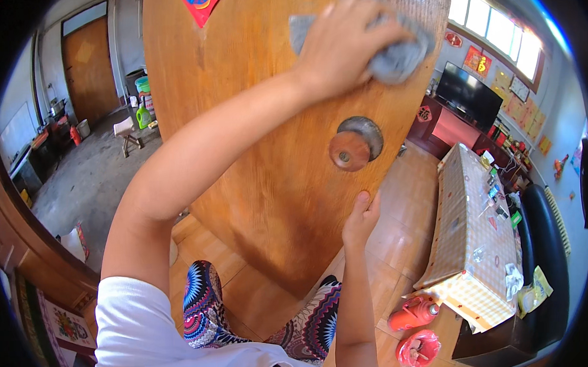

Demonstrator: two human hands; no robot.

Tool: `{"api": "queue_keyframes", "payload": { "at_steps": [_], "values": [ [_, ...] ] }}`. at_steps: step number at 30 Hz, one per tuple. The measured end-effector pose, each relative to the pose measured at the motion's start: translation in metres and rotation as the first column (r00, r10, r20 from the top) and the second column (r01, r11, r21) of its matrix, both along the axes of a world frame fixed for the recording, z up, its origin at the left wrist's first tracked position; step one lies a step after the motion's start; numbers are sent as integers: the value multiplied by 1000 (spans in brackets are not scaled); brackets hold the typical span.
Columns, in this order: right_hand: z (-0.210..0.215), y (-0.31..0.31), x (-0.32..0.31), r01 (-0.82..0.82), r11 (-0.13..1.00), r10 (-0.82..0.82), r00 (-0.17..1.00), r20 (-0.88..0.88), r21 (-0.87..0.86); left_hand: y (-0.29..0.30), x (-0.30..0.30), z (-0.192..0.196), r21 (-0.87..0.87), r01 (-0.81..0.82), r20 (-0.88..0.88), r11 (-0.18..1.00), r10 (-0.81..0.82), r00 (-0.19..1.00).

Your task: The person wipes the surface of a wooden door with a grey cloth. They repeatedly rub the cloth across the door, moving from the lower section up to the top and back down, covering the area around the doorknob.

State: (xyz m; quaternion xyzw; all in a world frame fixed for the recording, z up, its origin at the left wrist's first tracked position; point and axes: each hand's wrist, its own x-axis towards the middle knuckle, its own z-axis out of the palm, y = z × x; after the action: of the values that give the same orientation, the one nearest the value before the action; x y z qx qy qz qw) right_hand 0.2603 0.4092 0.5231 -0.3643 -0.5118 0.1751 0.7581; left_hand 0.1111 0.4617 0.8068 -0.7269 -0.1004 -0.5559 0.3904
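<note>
A wooden door (261,165) stands in front of me, with a round brown knob (349,150) on a dark metal plate. High on the door, above the knob, my left hand (344,49) presses a bunched grey cloth (400,57) against the wood. The fingers are closed over the cloth and slightly blurred. Below the knob, my right hand (361,221) grips the door's edge; the thumb shows on the near face while the other fingers are mostly hidden behind the edge. Part of a red paper decoration (201,5) is stuck near the door's top.
To the right stands a table with a checked cloth (447,223), small items on top. A red thermos (413,313) and a red-lined bin (418,349) sit on the tiled floor. Behind are a television (468,98) and a black sofa (548,252). A small stool (126,131) stands left.
</note>
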Motion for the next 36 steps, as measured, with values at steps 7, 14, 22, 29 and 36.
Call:
{"api": "queue_keyframes", "payload": {
  "at_steps": [7,14,22,29,36],
  "values": [
    [-4,13,7,-21,1000,22,1000,9,-20,5,-75,-112,-196,-134,-235,971,86,968],
    [-8,21,11,-30,999,30,999,-22,19,15,-41,2,-205,-67,200,977,109,974],
    [-4,13,5,-9,1000,8,999,-32,-5,7,-38,-84,-201,-105,161,974,138,977],
    [-9,26,21,3,1000,-3,1000,-2,11,-11,-42,-186,-473,-43,48,880,75,996],
    [-16,27,21,18,1000,-18,1000,7,-22,4,-10,-75,-276,130,420,952,-2,908]
  ]
}}
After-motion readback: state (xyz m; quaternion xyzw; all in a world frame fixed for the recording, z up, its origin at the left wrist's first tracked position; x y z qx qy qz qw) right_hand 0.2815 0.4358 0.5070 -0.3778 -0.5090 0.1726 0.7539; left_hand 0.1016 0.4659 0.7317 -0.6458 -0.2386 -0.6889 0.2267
